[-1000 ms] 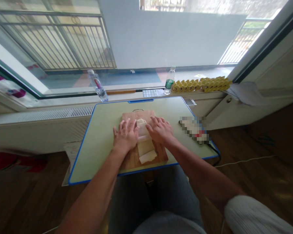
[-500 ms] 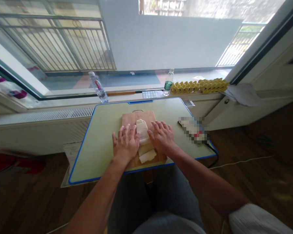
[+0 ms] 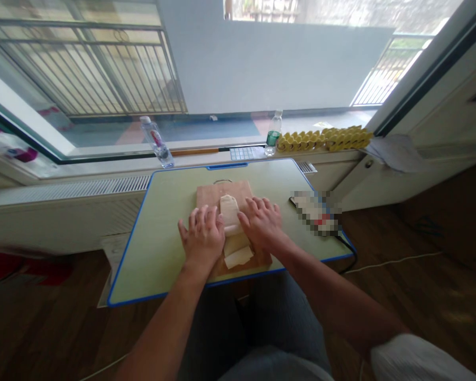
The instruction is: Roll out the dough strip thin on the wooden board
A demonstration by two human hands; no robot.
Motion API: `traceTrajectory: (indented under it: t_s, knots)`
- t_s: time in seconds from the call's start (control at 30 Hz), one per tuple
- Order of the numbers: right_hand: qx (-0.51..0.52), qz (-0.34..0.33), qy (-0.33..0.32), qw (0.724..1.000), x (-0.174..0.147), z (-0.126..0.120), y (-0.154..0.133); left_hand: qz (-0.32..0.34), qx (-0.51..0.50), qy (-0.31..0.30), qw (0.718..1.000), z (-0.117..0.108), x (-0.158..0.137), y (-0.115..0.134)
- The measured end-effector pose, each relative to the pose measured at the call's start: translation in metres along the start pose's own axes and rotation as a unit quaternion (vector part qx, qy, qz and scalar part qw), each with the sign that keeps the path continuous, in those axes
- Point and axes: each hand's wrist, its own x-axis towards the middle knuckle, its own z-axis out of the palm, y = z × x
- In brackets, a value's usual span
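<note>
A pale, flat strip (image 3: 229,209), which looks like a sheet of dough or cloth, lies lengthwise on a small wooden board (image 3: 206,191). Its near end is folded into layers. On the strip's left side, my left hand (image 3: 204,235) rests palm down with its fingers apart, the thumb against the strip's edge. To the right, my right hand (image 3: 262,219) lies on the board, fingers spread and thumb tip touching the strip. Neither hand grips anything. Parts of the board are hidden under both hands.
The board sits on a pale green table (image 3: 162,211) with a blue rim. A phone-like device (image 3: 313,214), blurred out, lies at the right with a black cable. Along the windowsill stand two plastic bottles (image 3: 157,143) and a yellow, bumpy tray-like stack (image 3: 325,139).
My left hand has shifted slightly left and toward me. My right hand stays nearly still, and the strip keeps its shape and place on the board.
</note>
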Motion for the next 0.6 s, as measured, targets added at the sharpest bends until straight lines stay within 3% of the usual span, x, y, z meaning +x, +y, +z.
traceTrajectory:
  t_s: [0.13, 0.33, 0.4, 0.47, 0.6]
  knots:
    - [-0.004, -0.009, 0.012, 1.0, -0.008, 0.001, 0.002, 0.006, 0.002, -0.019, 1.0, 0.0, -0.003, -0.001]
    - [0.035, 0.023, -0.068, 0.997, 0.056, -0.002, 0.0, -0.015, -0.002, -0.098, 0.995, 0.008, 0.064, -0.007]
    - [0.039, 0.028, -0.08, 0.996, 0.063, -0.004, 0.0, -0.015, 0.001, -0.108, 0.994, 0.007, 0.073, -0.007]
    - [0.03, 0.02, -0.072, 0.997, 0.054, -0.004, -0.001, -0.01, 0.004, -0.119, 0.993, 0.005, 0.066, -0.006]
    - [-0.002, -0.007, -0.023, 1.0, 0.005, -0.002, 0.0, 0.013, 0.018, -0.094, 0.995, -0.002, 0.02, -0.006]
